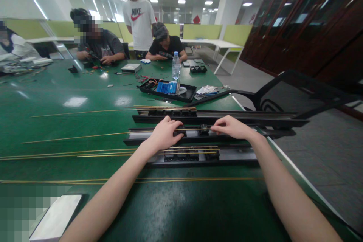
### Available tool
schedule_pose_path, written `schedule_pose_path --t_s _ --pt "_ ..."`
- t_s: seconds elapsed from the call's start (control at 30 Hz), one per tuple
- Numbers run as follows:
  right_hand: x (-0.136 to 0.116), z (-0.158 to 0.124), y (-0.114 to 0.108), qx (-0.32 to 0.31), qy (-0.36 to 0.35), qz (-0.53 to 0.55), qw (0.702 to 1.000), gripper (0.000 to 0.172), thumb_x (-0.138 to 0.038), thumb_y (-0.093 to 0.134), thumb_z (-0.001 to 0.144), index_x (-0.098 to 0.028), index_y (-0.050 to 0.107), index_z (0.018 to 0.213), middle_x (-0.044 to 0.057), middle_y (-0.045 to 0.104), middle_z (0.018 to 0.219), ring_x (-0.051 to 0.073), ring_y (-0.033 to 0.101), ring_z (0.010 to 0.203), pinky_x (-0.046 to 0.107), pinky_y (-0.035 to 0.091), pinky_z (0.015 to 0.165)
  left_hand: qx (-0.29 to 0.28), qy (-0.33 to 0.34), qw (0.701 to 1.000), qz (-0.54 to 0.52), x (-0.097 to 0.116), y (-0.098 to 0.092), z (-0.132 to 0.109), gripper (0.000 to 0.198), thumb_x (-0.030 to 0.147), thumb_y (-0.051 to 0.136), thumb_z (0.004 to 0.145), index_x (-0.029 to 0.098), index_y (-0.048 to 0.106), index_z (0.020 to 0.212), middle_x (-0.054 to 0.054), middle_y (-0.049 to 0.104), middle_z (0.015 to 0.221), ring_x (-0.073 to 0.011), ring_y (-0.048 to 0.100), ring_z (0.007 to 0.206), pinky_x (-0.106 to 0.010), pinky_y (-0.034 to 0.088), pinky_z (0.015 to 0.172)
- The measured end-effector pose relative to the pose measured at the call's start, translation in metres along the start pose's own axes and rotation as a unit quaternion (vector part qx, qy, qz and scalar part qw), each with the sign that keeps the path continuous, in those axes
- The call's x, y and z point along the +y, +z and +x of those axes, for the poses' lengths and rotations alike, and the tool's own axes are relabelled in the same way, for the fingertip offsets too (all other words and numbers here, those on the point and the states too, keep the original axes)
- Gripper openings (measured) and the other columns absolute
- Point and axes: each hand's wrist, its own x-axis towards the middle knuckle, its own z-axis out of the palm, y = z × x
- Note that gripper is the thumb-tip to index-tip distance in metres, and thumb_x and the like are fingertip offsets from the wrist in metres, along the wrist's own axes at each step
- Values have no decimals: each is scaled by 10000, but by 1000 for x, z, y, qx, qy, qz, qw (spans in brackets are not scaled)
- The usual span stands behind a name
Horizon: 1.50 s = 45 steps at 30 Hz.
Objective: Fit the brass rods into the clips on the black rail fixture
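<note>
A thin brass-coloured rod (70, 138) runs lengthwise along the middle black channel (138, 141), reaching out past its left end. The right hand (232, 125) pinches the rod between thumb and fingertips, over that channel and just beside a small black block (203, 129) inside it. The left hand (163, 133) is narrowed around another black block (180, 131) in the middle channel; whether it grips block or rod, I cannot tell. Beyond the middle channel lies a far channel (221, 119); on its nearer side, a near channel (235, 154) with more rods (190, 153) over its blocks. Well beyond the middle channel, a black tray (188, 93) rests on the green surface (56, 98).
</note>
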Motion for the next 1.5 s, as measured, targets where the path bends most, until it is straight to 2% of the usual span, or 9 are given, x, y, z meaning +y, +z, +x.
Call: schedule_pose_path --t_s 0.57,0.83,1.23,1.4,1.5 --pt "5 -9 -13 -19 30 -1 999 534 -671 576 816 -163 698 702 25 644 648 147 519 594 267 379 581 9 9 1000 4 -1 1 -1 425 416 599 882 201 622 1247 -77 716 985 -276 519 1000 -377 487 848" --pt "12 -16 -23 -27 57 -13 998 556 -706 610 765 -163 686 671 22 630 626 152 509 596 273 382 597 9 11 1000 6 -2 2 -1 424 413 605 881 199 625 1246 -73 713 1007 -270 521 1010 -368 485 868" --pt "41 -29 -42 -26 88 -23 995 558 -726 614 745 -181 728 707 29 668 688 175 550 649 282 395 629 18 16 1000 3 -3 3 0 426 418 614 879 197 626 1243 -71 715 1005 -268 519 1007 -369 487 863" --pt "48 -37 -51 -17 104 -19 994 535 -703 660 718 -200 784 850 45 740 814 223 631 773 295 447 707 13 13 1000 0 -3 3 0 419 418 613 880 204 626 1241 -72 712 1011 -267 520 1012 -369 482 869" --pt "51 -41 -55 -8 110 -27 994 515 -685 681 702 -210 796 865 42 759 850 245 655 824 305 467 740 12 12 1000 -3 -2 3 0 424 420 608 883 204 622 1248 -74 710 1026 -266 519 1019 -373 480 882"
